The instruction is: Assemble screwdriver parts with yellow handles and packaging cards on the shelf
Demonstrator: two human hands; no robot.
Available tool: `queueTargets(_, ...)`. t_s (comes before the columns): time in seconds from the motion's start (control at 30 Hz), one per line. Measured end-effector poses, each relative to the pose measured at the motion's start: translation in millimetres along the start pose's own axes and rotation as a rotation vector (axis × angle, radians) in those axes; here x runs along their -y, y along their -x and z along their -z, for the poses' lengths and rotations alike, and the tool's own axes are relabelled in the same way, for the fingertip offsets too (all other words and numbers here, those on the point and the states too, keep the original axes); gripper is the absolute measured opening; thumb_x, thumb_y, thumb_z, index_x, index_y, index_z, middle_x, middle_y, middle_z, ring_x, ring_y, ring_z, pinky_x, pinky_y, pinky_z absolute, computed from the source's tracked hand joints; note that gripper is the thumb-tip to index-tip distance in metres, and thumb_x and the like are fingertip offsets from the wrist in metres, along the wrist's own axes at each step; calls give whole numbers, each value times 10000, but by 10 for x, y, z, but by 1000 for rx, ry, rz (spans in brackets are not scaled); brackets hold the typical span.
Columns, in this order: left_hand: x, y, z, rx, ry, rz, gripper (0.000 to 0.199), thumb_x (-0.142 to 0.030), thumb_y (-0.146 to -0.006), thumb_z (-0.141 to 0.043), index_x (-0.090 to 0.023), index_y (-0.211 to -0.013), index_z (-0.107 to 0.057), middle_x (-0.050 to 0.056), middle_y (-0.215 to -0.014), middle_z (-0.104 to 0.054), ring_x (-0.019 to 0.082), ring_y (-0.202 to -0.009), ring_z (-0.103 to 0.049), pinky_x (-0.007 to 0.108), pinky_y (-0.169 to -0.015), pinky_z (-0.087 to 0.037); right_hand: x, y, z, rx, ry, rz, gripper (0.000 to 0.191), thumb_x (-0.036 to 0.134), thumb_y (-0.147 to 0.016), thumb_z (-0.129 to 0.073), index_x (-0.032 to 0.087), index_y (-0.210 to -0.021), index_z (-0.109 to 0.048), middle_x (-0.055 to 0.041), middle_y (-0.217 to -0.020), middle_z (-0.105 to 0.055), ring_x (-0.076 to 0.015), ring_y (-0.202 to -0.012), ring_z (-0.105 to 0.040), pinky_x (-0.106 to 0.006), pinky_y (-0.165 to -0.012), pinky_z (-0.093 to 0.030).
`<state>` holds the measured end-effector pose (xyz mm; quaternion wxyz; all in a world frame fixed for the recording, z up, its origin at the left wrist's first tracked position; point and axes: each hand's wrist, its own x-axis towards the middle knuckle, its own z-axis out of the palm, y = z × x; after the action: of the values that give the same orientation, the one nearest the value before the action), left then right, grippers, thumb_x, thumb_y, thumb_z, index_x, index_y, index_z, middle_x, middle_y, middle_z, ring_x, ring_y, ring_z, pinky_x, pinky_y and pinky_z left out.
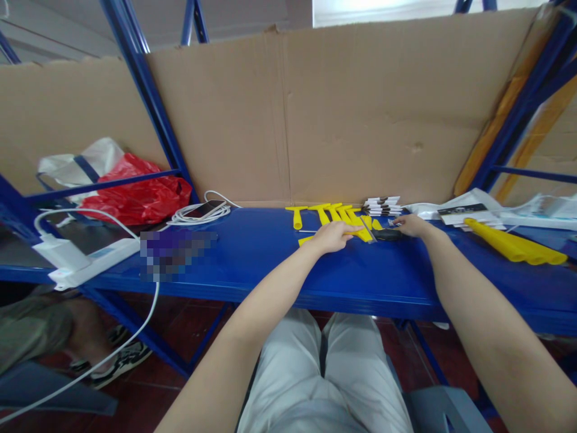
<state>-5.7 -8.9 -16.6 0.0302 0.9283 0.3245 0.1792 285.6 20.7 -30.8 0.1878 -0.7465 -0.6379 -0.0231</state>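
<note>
My left hand [334,237] is closed on a yellow scraper [364,233], whose head with a thin pale blade points to the right, above the blue shelf. My right hand [411,225] reaches to small silvery pieces [393,222]. Its fingertips are drawn together there, and whether they grip a piece is too small to tell. Just below lies a black-handled tool [387,235]. Behind my left hand, several yellow T-shaped scrapers [336,211] lie in a row, with a single yellow scraper [297,218] at their left.
A stack of white and black packets [382,205] sits at the cardboard wall [360,114]. Rightward lie nested yellow handles [518,243] and a printed card [469,213]. At left are a red plastic bag [139,192], coiled white cable [198,215] and a power strip [97,264].
</note>
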Motion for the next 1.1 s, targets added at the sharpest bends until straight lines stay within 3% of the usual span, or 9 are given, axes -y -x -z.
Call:
queueTargets(0.1,1,3,0,-2,4,-3,445,-207,-919,-484,-308,-1350,-518,10,-1313,-603,202,-1200,-562,330,-985,-453,59,37,54,102,54,-52,228,198,-741,-623,178,-926,-754,-72,-815,-707,-201,-732,-664,-264,-689,-512)
queueTargets(0.33,-21,8,19,0,8,13,438,-204,-917,-490,-294,-1344,-529,28,-1305,-609,213,-1200,-562,345,-987,-453,178,113,99,75,121,-109,238,160,-764,-572,149,-915,-756,-110,-928,-710,-238,-875,-666,-270,-752,-499)
queueTargets(0.57,-14,5,11,-2,21,12,433,-215,-912,-501,-303,-1334,-537,16,-1294,-617,204,-1193,-570,331,-986,-454,184,101,89,136,87,-140,214,96,-729,-521,138,-745,-731,-108,-779,-699,-234,-813,-669,-272,-709,-492)
queueTargets(0.77,-3,3,2,-9,42,12,430,-204,-907,-511,-282,-1328,-543,26,-1296,-611,211,-1197,-569,345,-983,-459,178,86,132,70,52,-164,162,96,-706,-544,139,-652,-691,-97,-698,-669,-235,-793,-658,-276,-698,-483)
queueTargets(0.83,-6,3,7,-14,59,6,428,-190,-898,-525,-267,-1318,-555,37,-1284,-618,211,-1193,-573,342,-984,-459,228,93,168,-23,-31,-143,136,134,-717,-564,130,-693,-698,-97,-707,-668,-228,-792,-647,-275,-699,-478)
queueTargets(0.93,-19,5,23,-31,75,-4,416,-169,-887,-544,-251,-1293,-581,49,-1266,-628,204,-1186,-579,332,-995,-450,406,125,209,-188,-331,-53,131,221,-717,-612,129,-754,-698,-79,-733,-670,-199,-756,-620,-278,-690,-476)
queueTargets(1.1,-34,9,41,-30,74,0,403,-151,-884,-552,-228,-1276,-595,70,-1238,-646,201,-1161,-597,325,-993,-449,852,249,200,-55,-777,124,95,242,-707,-626,152,-699,-655,-58,-796,-673,-146,-753,-594,-266,-731,-472)
